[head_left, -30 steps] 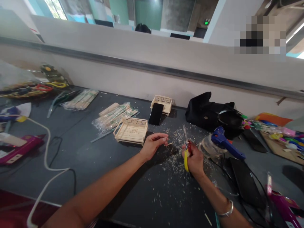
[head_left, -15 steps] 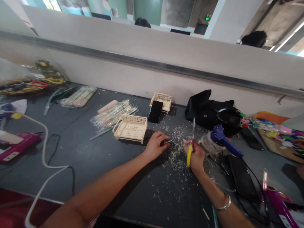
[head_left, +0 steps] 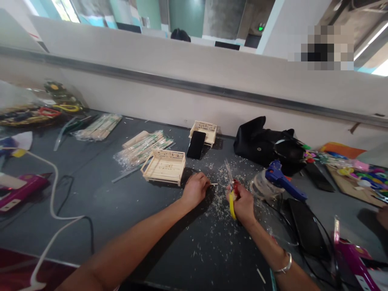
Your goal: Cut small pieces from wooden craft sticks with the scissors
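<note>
Over dark tabletop (head_left: 106,198): scissors (head_left: 232,199) now tipped leftward, nearer stick (head_left: 214,184).

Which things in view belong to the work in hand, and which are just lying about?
Work in hand:
scissors with yellow and red handles, in the right hand
thin pale wooden stick, in the left hand
pale slatted wooden miniature bench, probably
plastic-wrapped pale wooden sticks, probably

Apparently just lying about:
slumped black bag
black rectangular phone

1 head-worn cam, looking forward and down, desk (head_left: 106,206) close below, partition (head_left: 212,64) ahead, room (head_left: 189,18) over its top
</note>
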